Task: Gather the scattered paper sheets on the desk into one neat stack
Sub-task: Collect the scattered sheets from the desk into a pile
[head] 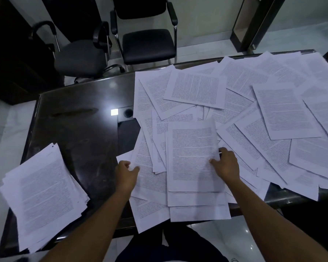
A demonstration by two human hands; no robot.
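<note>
Many printed white paper sheets (254, 103) lie scattered and overlapping across the right half of the dark desk (80, 118). A rough stack of sheets (44, 195) sits at the desk's near left corner, fanned and slightly overhanging the edge. In front of me a small bundle of sheets (191, 159) lies on top of the pile. My right hand (226, 163) pinches its right edge, thumb on top. My left hand (126, 173) grips the left edge of a lower sheet (146, 178) beside the bundle.
Two black office chairs (148, 42) (80, 55) stand beyond the desk's far edge. A cable grommet panel (128, 113) is set into the desk's middle. A dark door frame (254, 23) stands at the back right. Some sheets overhang the near edge.
</note>
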